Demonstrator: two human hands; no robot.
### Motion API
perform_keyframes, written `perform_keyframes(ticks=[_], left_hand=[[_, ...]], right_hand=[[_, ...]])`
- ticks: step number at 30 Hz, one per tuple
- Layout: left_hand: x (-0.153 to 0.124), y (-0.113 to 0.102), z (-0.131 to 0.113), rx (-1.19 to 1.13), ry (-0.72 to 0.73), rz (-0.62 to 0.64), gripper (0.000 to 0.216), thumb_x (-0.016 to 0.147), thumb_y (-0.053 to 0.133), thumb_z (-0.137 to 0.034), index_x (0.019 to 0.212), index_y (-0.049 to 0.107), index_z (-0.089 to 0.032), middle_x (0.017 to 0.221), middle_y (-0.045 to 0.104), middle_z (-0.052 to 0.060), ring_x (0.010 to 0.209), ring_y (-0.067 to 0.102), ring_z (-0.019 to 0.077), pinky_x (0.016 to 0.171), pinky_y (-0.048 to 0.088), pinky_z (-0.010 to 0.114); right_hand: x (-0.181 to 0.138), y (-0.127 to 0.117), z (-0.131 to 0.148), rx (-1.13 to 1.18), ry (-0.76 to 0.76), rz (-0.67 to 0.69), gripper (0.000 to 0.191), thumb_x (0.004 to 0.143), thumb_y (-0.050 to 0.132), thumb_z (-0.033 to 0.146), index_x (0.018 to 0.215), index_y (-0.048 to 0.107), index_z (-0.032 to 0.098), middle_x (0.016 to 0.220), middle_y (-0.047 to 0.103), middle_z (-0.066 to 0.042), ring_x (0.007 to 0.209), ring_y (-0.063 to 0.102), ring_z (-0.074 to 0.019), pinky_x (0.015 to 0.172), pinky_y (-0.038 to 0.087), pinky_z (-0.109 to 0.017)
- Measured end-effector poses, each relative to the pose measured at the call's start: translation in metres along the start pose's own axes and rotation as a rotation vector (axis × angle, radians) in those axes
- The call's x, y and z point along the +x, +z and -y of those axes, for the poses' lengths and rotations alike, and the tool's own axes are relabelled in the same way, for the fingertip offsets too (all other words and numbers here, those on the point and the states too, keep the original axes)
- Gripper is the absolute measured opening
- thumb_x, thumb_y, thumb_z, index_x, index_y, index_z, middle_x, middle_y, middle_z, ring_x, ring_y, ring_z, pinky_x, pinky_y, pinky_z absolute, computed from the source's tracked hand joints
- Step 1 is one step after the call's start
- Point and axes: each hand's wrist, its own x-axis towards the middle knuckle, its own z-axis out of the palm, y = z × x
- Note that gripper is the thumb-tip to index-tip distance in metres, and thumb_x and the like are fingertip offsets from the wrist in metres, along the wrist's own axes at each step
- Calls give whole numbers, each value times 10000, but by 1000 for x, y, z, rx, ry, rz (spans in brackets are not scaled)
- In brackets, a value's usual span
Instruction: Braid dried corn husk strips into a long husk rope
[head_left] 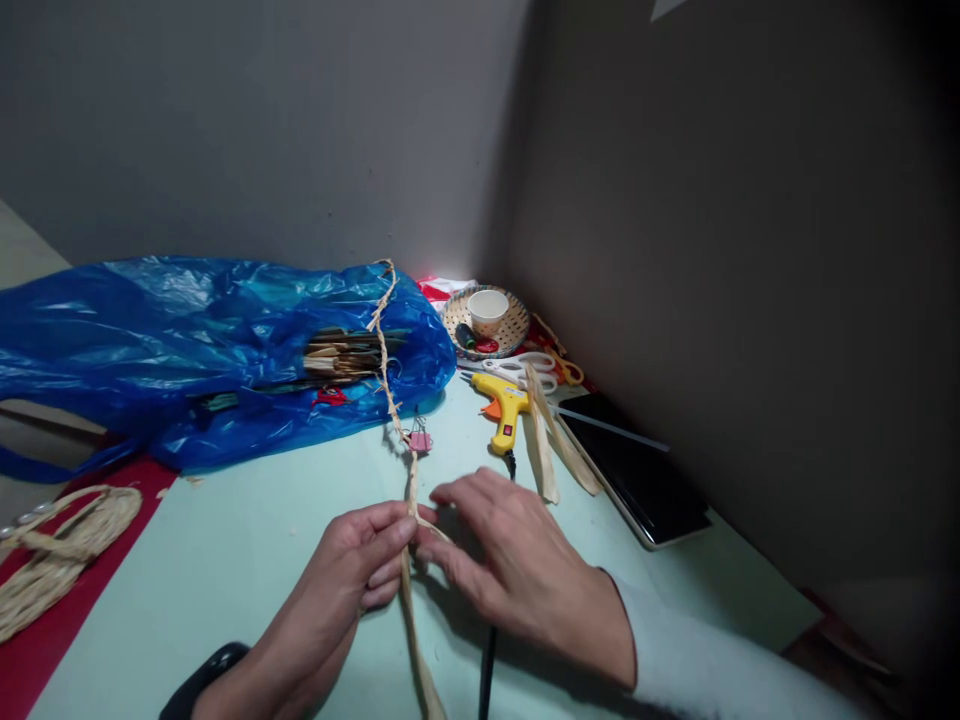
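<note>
Head view: the twisted fibre cord [412, 482] runs near-vertically from frame centre to bottom edge, pinched between thumb and fingers of the nearer left hand [351, 568]; the right hand [521, 570], partly open, lies immediately right, its grip indeterminate.

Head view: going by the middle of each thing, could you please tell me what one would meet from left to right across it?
Coiled braid → left hand → pink clip → yellow glue gun → flat black device.
</note>
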Motion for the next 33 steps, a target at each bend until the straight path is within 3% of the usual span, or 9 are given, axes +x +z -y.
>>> perform_keyframes(ticks=[3,7,10,12,15,19,22,26,33], left_hand=[[2,2,0,22,-7,-8,278,797,730,-367,878,688,-104,645,535,-31,476,194,22,434,125,169],[4,6,5,16,-49,-36,295,761,758,-389,860,646,-135,522,459,-92,415,167,10,403,120,162],[4,8,9,10,-84,-59,338,716,783,-431,807,628,-145,483,462,-96,381,147,-2,386,110,165],[4,11,9,26,-111,-106,348,696,788,-447,758,624,-146,512,527,-56,376,229,-2,400,122,160],[4,15,8,66,-107,-197,325,688,776,-443,690,638,-148,590,616,-2,418,379,29,425,176,166],[4,19,7,106,-84,-242,297,660,773,-435,662,670,-157,594,647,-2,404,331,30,421,184,191],[3,22,5,100,-94,-282,276,635,777,-423,675,688,-165,598,655,-4,422,369,43,431,203,190],[2,24,2,126,-106,-298,270,655,752,-431,689,699,-168,633,675,17,469,471,76,439,214,189],[1,24,1,120,-153,-301,245,692,756,-409,680,704,-170,641,669,17,492,484,81,442,254,162]], right_hand=[[1,-2,-3,158,127,205,275,982,452,389,1057,598,168,813,677,-52,706,574,-183,642,376,-286],[-1,-2,-4,281,175,250,257,966,486,351,1151,540,180,836,675,-45,823,567,-194,721,398,-283],[3,-6,-5,455,211,351,255,957,499,331,1160,499,177,727,663,-9,760,572,-168,708,414,-259],[8,-10,-8,555,227,410,230,971,470,320,1151,497,179,678,658,11,690,576,-144,680,420,-241],[18,-13,-14,484,210,329,205,987,432,292,1052,591,181,757,682,-8,707,584,-132,695,416,-243],[37,-3,-24,390,214,120,212,944,523,315,915,675,171,797,672,-19,756,568,-139,690,397,-247],[48,13,-29,649,322,187,168,878,609,317,837,639,157,623,595,21,528,489,-88,521,362,-216],[57,24,-27,997,535,217,67,806,619,143,779,560,160,488,500,78,389,371,-51,388,262,-177],[58,24,-19,1025,566,124,93,775,594,80,745,536,147,462,496,76,375,370,-39,378,261,-158]])
